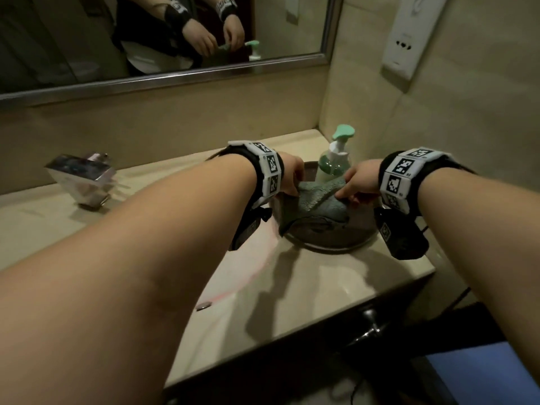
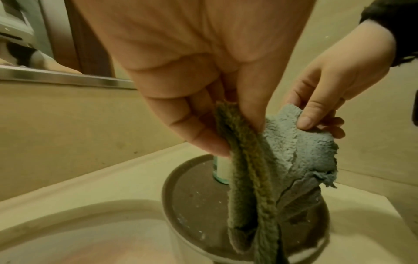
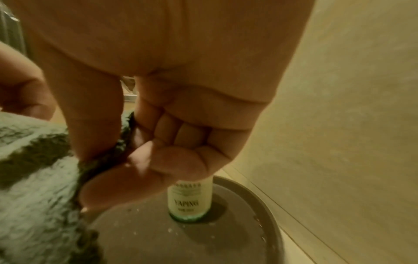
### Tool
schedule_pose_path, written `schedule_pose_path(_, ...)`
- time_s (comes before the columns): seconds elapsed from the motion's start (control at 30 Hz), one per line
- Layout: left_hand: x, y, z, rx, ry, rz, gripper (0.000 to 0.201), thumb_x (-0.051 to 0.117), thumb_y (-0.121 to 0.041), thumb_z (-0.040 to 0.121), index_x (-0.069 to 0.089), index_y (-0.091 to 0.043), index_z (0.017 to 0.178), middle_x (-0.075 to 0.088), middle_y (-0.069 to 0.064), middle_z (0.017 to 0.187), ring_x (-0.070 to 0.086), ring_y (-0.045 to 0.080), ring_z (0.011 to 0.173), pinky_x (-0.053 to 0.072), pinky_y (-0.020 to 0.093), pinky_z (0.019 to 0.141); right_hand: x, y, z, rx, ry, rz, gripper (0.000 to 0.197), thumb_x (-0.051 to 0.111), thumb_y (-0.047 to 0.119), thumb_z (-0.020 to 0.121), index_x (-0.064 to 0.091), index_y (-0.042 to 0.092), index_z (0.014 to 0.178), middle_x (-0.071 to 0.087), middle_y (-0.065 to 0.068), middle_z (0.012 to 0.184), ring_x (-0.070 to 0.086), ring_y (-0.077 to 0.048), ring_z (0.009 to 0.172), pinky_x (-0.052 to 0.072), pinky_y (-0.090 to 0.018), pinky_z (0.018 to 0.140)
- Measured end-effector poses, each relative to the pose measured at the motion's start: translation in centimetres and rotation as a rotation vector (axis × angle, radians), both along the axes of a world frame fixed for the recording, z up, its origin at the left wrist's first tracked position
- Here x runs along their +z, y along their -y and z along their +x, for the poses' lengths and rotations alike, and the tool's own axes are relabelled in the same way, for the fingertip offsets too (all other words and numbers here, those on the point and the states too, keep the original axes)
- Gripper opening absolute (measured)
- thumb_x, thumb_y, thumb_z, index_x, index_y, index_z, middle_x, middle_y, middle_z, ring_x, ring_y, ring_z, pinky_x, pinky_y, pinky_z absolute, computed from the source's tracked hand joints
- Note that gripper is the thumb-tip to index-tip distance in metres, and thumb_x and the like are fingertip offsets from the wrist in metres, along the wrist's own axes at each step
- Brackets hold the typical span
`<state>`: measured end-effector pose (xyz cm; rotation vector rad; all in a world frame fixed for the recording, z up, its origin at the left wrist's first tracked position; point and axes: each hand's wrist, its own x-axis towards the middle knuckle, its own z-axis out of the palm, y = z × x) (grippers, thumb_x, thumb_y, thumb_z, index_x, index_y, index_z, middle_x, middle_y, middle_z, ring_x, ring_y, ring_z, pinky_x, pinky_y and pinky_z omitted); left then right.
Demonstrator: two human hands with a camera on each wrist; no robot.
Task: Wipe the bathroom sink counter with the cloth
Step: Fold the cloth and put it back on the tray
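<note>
A grey-green fluffy cloth (image 1: 314, 200) hangs between both my hands above a round dark tray (image 1: 330, 238) on the beige counter (image 1: 292, 287). My left hand (image 1: 289, 178) pinches one top corner of the cloth (image 2: 246, 160), thumb and fingers (image 2: 203, 135) on either side. My right hand (image 1: 359, 182) pinches the other corner, seen from the left wrist as the right hand (image 2: 321, 107). In the right wrist view the thumb (image 3: 90, 125) and curled fingers (image 3: 181, 153) grip the cloth's edge (image 3: 40, 169). The cloth's lower end droops to the tray (image 2: 199, 196).
A green pump soap bottle (image 1: 336, 159) stands on the tray's far side, also seen as the bottle (image 3: 190, 200). A chrome faucet (image 1: 84, 179) sits at the left, the sink basin (image 2: 68, 223) beside the tray. Mirror (image 1: 146, 39) and wall enclose the corner.
</note>
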<state>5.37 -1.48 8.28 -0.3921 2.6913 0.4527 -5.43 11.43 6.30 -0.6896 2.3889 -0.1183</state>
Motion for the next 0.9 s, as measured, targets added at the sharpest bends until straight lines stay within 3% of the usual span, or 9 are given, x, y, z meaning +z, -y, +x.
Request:
schedule_pose_path(0.13,-2.2,-2.1,-1.9,-0.108,0.029,-0.117,0.042,0.057,-0.022,0.093,0.048,-0.01,0.132,0.054,0.009,0.133,0.053,0.028,0.121,0.043,0.034,0.095,-2.7,-2.2,-1.2,-0.058,0.061,-0.004,0.03,0.065,0.024,0.087,0.051,0.012,0.064,0.057,-0.005,0.069,0.056,-0.027,0.081,0.042,-0.028,0.066)
schedule_pose_path(0.3,-5.1,-3.2,-3.5,-0.119,0.06,-0.147,0.039,0.057,-0.02,0.092,0.049,-0.012,0.13,0.056,0.009,0.131,0.054,0.029,0.118,0.044,0.032,0.093,-5.1,-3.6,-1.7,-0.042,-0.028,0.003,0.031,0.062,0.027,0.089,0.052,0.016,0.062,0.057,-0.001,0.064,0.054,-0.017,0.06,0.041,-0.024,0.056)
schedule_pose_path(0.4,-5.6,-3.5,-4.5,-0.102,0.046,-0.148,0.036,0.054,-0.014,0.092,0.051,-0.012,0.129,0.057,0.011,0.129,0.056,0.031,0.116,0.045,0.034,0.092,-6.0,-4.0,-2.2,-0.012,-0.108,0.017,0.035,0.059,0.031,0.09,0.046,0.02,0.06,0.059,-0.003,0.074,0.056,-0.021,0.076,0.037,-0.023,0.054)
schedule_pose_path(0.47,-5.5,-3.5,-5.0,-0.096,0.043,-0.154,0.037,0.053,-0.013,0.093,0.051,-0.011,0.13,0.056,0.012,0.13,0.056,0.031,0.117,0.045,0.035,0.093,-6.2,-4.0,-2.5,-0.002,-0.131,0.018,0.038,0.057,0.032,0.091,0.042,0.02,0.059,0.056,-0.002,0.071,0.054,-0.021,0.08,0.035,-0.024,0.052)
schedule_pose_path(0.53,-5.5,-3.5,-5.5,-0.096,0.05,-0.169,0.038,0.053,-0.013,0.093,0.05,-0.011,0.131,0.055,0.011,0.132,0.055,0.031,0.118,0.045,0.035,0.095,-6.3,-3.9,-2.8,0.008,-0.141,0.024,0.038,0.056,0.033,0.092,0.041,0.02,0.06,0.057,-0.004,0.077,0.054,-0.021,0.082,0.038,-0.025,0.061)
schedule_pose_path(0.6,-5.6,-3.3,-5.9,-0.091,0.046,-0.171,0.038,0.053,-0.013,0.093,0.05,-0.012,0.131,0.055,0.011,0.133,0.055,0.031,0.119,0.045,0.035,0.095,-6.2,-3.8,-3.0,0.034,-0.159,0.015,0.026,0.056,0.033,0.091,0.052,0.017,0.071,0.059,-0.008,0.089,0.058,-0.025,0.089,0.038,-0.026,0.069)
schedule_pose_path(0.63,-5.7,-3.2,-6.0,-0.086,0.037,-0.164,0.038,0.053,-0.013,0.093,0.051,-0.012,0.131,0.055,0.011,0.133,0.054,0.031,0.119,0.045,0.034,0.095,-6.1,-3.7,-3.1,0.047,-0.169,0.001,0.019,0.057,0.032,0.091,0.058,0.014,0.086,0.061,-0.01,0.096,0.06,-0.028,0.096,0.04,-0.027,0.072)
schedule_pose_path(0.73,-5.9,-3.0,-6.1,-0.089,0.002,-0.165,0.036,0.053,-0.013,0.093,0.053,-0.014,0.13,0.055,0.009,0.132,0.055,0.029,0.119,0.045,0.032,0.093,-6.1,-3.5,-3.4,0.042,-0.179,-0.073,0.037,0.061,0.029,0.088,0.057,0.016,0.122,0.062,-0.009,0.12,0.058,-0.027,0.112,0.045,-0.03,0.085)
schedule_pose_path(0.9,-6.2,-2.5,-6.1,-0.12,0.004,-0.167,0.035,0.056,-0.018,0.091,0.055,-0.017,0.126,0.058,0.007,0.128,0.057,0.028,0.115,0.048,0.035,0.094,-6.1,-3.4,-3.4,0.067,-0.176,-0.072,0.035,0.055,0.036,0.092,0.06,0.018,0.121,0.063,-0.008,0.119,0.059,-0.025,0.11,0.045,-0.03,0.086)
